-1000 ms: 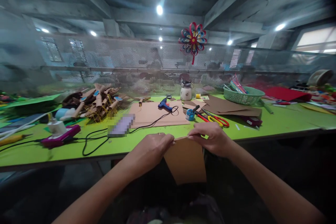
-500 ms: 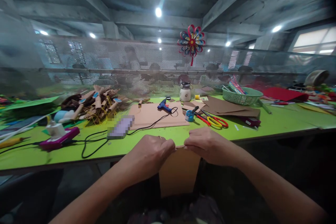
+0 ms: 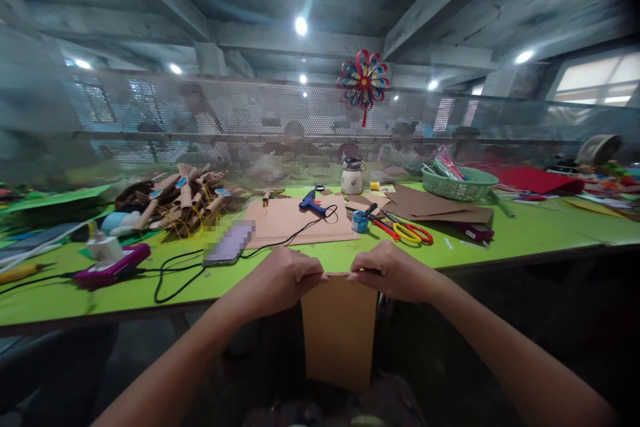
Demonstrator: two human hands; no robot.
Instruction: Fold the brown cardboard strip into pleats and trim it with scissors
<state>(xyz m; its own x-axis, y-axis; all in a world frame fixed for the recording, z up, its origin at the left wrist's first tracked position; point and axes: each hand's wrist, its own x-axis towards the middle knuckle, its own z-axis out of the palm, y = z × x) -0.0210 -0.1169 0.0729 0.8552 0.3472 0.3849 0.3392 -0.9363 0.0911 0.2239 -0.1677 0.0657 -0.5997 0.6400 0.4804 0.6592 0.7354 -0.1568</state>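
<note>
A brown cardboard sheet [image 3: 339, 330] hangs down in front of the green table's [image 3: 525, 237] near edge. My left hand [image 3: 280, 277] pinches its top edge on the left, fingers closed. My right hand [image 3: 390, 272] pinches the same top edge on the right, also closed. Both hands sit just above the table edge, close together.
On the table lie a larger brown cardboard sheet [image 3: 295, 220], a blue glue gun [image 3: 313, 202] with a black cable, scissors with yellow and red handles [image 3: 407, 232], a small blue pot [image 3: 359, 220], a white jar [image 3: 352, 179], a green basket [image 3: 460, 183], a pile of brown paper rolls [image 3: 185, 197] and a pink device [image 3: 113, 263]. A mesh screen [image 3: 250, 120] backs the table.
The cardboard sheet has swung from tilted to hanging straight down and sits lower. Both hands have stayed on its top edge and shifted slightly left.
</note>
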